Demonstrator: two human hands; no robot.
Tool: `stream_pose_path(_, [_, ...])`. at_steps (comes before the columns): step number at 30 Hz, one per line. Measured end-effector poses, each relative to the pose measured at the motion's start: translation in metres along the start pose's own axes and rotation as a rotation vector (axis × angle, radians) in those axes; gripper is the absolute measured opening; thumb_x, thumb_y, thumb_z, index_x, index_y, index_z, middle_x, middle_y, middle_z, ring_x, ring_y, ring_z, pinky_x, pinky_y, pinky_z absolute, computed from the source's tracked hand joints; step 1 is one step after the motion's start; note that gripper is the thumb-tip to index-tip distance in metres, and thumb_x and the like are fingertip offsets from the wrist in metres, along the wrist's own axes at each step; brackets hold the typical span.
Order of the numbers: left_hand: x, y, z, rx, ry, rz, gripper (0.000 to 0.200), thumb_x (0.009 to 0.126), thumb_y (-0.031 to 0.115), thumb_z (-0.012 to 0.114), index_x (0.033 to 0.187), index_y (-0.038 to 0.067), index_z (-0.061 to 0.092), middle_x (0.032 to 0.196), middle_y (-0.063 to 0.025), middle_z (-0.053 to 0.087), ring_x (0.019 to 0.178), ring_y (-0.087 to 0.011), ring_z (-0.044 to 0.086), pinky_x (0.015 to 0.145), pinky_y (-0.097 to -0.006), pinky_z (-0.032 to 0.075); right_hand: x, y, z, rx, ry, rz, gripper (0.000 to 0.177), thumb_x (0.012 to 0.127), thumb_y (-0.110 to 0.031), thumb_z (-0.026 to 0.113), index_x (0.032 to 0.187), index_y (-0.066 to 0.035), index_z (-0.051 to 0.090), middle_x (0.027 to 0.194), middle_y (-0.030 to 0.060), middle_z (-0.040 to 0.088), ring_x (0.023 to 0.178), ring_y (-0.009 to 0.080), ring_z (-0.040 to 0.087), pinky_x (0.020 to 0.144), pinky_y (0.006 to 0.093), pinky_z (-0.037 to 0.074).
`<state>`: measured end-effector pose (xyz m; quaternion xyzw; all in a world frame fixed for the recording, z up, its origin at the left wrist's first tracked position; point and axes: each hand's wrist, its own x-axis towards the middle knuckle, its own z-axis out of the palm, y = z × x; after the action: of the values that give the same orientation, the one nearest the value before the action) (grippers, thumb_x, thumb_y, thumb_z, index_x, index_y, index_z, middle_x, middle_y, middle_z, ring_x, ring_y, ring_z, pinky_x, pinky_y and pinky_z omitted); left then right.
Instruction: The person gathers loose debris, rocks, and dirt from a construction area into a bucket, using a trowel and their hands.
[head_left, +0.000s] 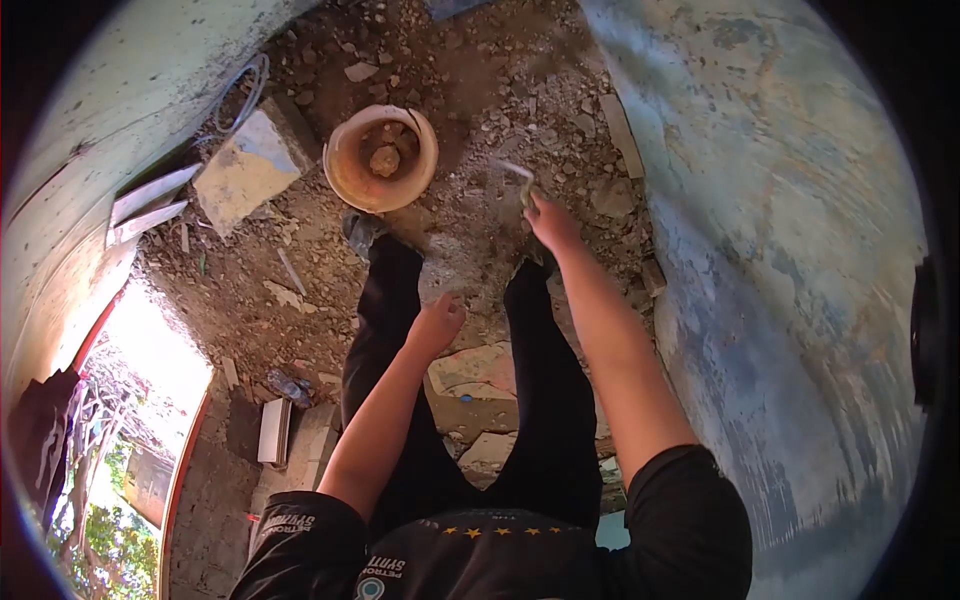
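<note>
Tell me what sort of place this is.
Probably a room under demolition or renovation: broken rubble covers the dirt floor, a bucket holds chunks of debris, and the blue wall is worn and patchy.

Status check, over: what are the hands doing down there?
Left hand curled, empty. Right hand grips blurred pale object above rubble. Pan holding rubble just ahead.

Pale, blurred object (pixel 517 177), thin, held in right hand (pixel 550 222)

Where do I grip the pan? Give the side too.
Grip the pan by its rim from above, on the near side by the shoe. It sits upright, rubble inside, no handles showing. The right hand holds a tool.
</note>
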<state>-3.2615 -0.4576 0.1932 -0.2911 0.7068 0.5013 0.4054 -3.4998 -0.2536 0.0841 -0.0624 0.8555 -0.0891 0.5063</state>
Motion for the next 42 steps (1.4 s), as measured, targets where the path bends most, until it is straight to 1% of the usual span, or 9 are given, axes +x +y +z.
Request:
stream_pose_path(3, [0.016, -0.004, 0.006, 0.351, -0.145, 0.051, 0.05, 0.092, 0.034, 0.057, 0.131, 0.003, 0.054, 0.107, -0.027, 0.068, 0.099, -0.0425, 0.066, 0.084, -0.0512, 0.052, 0.068, 0.0, -0.018, -0.089, 0.004, -0.063, 0.056, 0.098, -0.041, 0.055, 0.149, -0.019, 0.045, 0.131, 0.015, 0.062, 0.119, 0.0354, 0.059, 0.097, 0.0478, 0.05])
stream_pose_path(8, [0.027, 0.052, -0.028, 0.24, -0.062, -0.001, 0.054, 0.093, 0.036, 0.057, 0.135, 0.003, 0.05, 0.107, -0.0254, 0.068, 0.101, -0.042, 0.065, 0.086, -0.0504, 0.052, 0.097, -0.001, -0.03, -0.168, -0.076, -0.026, 0.056, 0.099, -0.044, 0.054, 0.15, -0.021, 0.044, 0.138, 0.0122, 0.058, 0.124, 0.032, 0.057, 0.1, 0.0485, 0.049])
stream_pose_path(15, [0.026, 0.051, -0.03, 0.178, -0.052, 0.011, 0.052, 0.092, 0.034, 0.056, 0.134, 0.003, 0.051, 0.107, -0.0252, 0.068, 0.102, -0.0418, 0.065, 0.087, -0.0509, 0.051, 0.086, 0.017, 0.0, -0.182, 0.037, -0.097, 0.058, 0.096, -0.043, 0.058, 0.15, -0.027, 0.043, 0.127, 0.0137, 0.066, 0.115, 0.0344, 0.063, 0.097, 0.047, 0.051])
stream_pose_path(19, [0.029, 0.051, -0.03, 0.168, -0.051, 0.001, 0.052, 0.092, 0.034, 0.056, 0.134, 0.003, 0.051, 0.107, -0.0258, 0.067, 0.102, -0.0421, 0.065, 0.087, -0.0509, 0.051, 0.066, 0.021, 0.023, -0.044, -0.077, -0.041, 0.055, 0.097, -0.04, 0.058, 0.148, -0.021, 0.047, 0.132, 0.014, 0.062, 0.12, 0.0339, 0.06, 0.1, 0.0477, 0.049])
stream_pose_path(27, [0.031, 0.055, -0.031, 0.217, -0.073, -0.046, 0.054, 0.093, 0.036, 0.057, 0.138, 0.006, 0.049, 0.113, -0.0206, 0.069, 0.104, -0.038, 0.067, 0.09, -0.0467, 0.052, 0.048, 0.02, 0.035, -0.219, -0.183, -0.131, 0.051, 0.095, -0.042, 0.059, 0.144, -0.028, 0.052, 0.133, 0.0114, 0.062, 0.12, 0.0321, 0.06, 0.098, 0.0467, 0.05])
stream_pose_path(31, [0.032, 0.054, -0.031, 0.176, -0.052, -0.025, 0.053, 0.093, 0.036, 0.057, 0.136, 0.005, 0.05, 0.106, -0.0245, 0.068, 0.102, -0.0415, 0.065, 0.087, -0.0502, 0.051, 0.072, 0.02, 0.03, -0.261, -0.182, -0.185, 0.049, 0.096, -0.04, 0.058, 0.143, -0.028, 0.052, 0.131, 0.0118, 0.062, 0.119, 0.0329, 0.06, 0.098, 0.047, 0.05])
stream_pose_path(37, [0.033, 0.057, -0.036, 0.163, -0.044, -0.025, 0.051, 0.093, 0.036, 0.057, 0.134, 0.006, 0.052, 0.107, -0.0241, 0.068, 0.103, -0.0407, 0.065, 0.088, -0.0499, 0.051, 0.165, 0.014, -0.065, -0.169, 0.315, -0.026, 0.047, 0.098, -0.035, 0.055, 0.144, -0.021, 0.052, 0.115, 0.0172, 0.068, 0.106, 0.0357, 0.065, 0.088, 0.0511, 0.052])
stream_pose_path(39, [0.031, 0.054, -0.035, 0.14, -0.027, 0.007, 0.051, 0.093, 0.035, 0.057, 0.133, 0.004, 0.052, 0.108, -0.024, 0.068, 0.102, -0.0409, 0.065, 0.088, -0.0498, 0.051, 0.168, -0.002, -0.114, 0.058, 0.415, 0.054, 0.049, 0.1, -0.035, 0.054, 0.145, -0.016, 0.05, 0.114, 0.0192, 0.068, 0.105, 0.0371, 0.064, 0.089, 0.0524, 0.052])
stream_pose_path(42, [0.031, 0.045, -0.031, 0.169, -0.046, 0.019, 0.051, 0.092, 0.035, 0.057, 0.131, 0.003, 0.053, 0.109, -0.024, 0.068, 0.102, -0.0416, 0.065, 0.087, -0.0499, 0.051, 0.157, -0.001, -0.138, -0.088, 0.419, -0.04, 0.05, 0.101, -0.036, 0.052, 0.146, -0.014, 0.049, 0.115, 0.0184, 0.068, 0.106, 0.0373, 0.064, 0.093, 0.0524, 0.051])
